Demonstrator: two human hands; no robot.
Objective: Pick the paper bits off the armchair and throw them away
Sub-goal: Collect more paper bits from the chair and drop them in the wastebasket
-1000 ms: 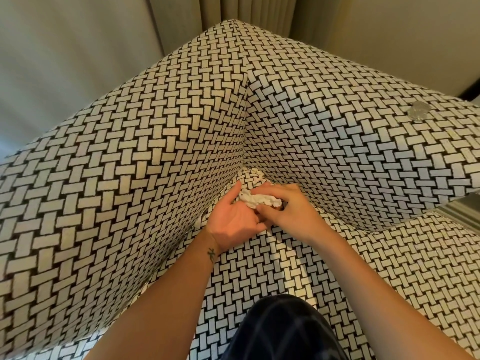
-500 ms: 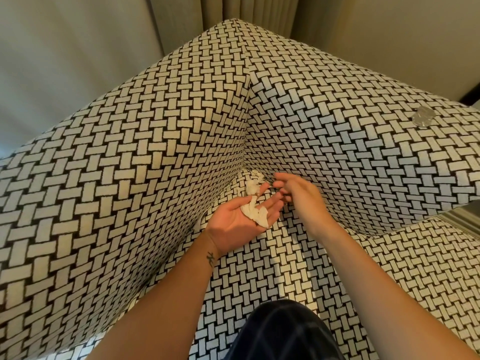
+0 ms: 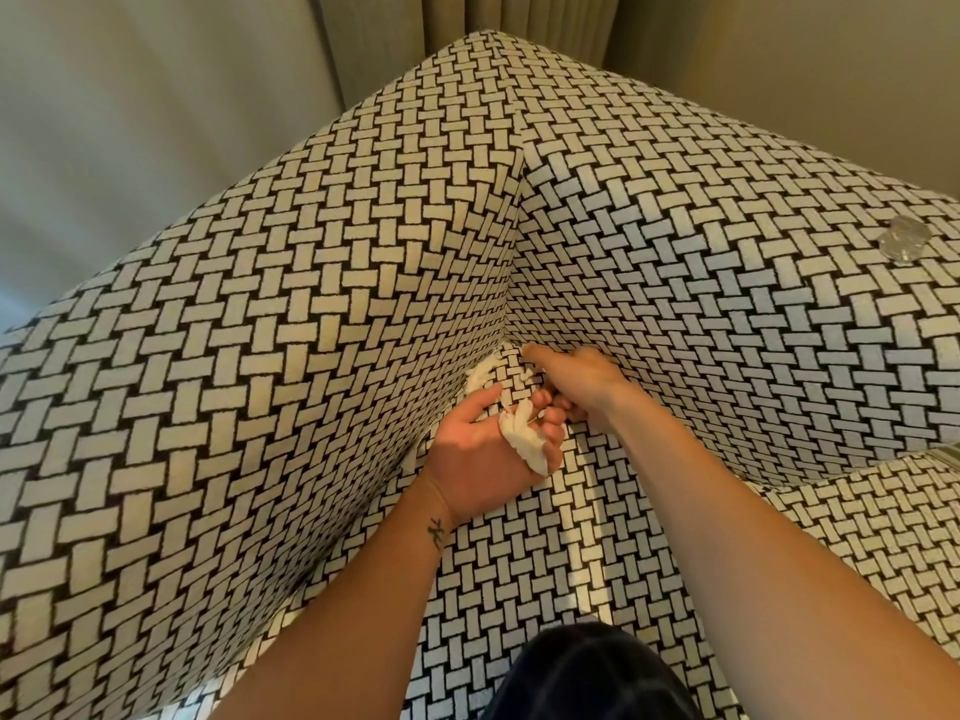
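The armchair [image 3: 311,314] is covered in a black-and-white basket-weave fabric. My left hand [image 3: 483,454] lies palm up at the back corner of the seat, its fingers curled round a bunch of white paper bits [image 3: 524,433]. Another white paper bit [image 3: 480,375] lies in the crease of the corner, just above my left thumb. My right hand [image 3: 582,384] reaches into the same corner, its index finger stretched along the backrest. Its other fingers are tucked under, and I cannot tell whether they pinch anything.
A small crumpled clear wrapper [image 3: 905,242] sits on top of the right armrest. A beige curtain [image 3: 467,13] and walls stand behind the chair. My dark-clothed knee [image 3: 587,678] is at the bottom edge, over the seat cushion [image 3: 519,574].
My left hand's fingers have curled round the paper bits that lay on its open palm. My right hand has moved further into the corner crease.
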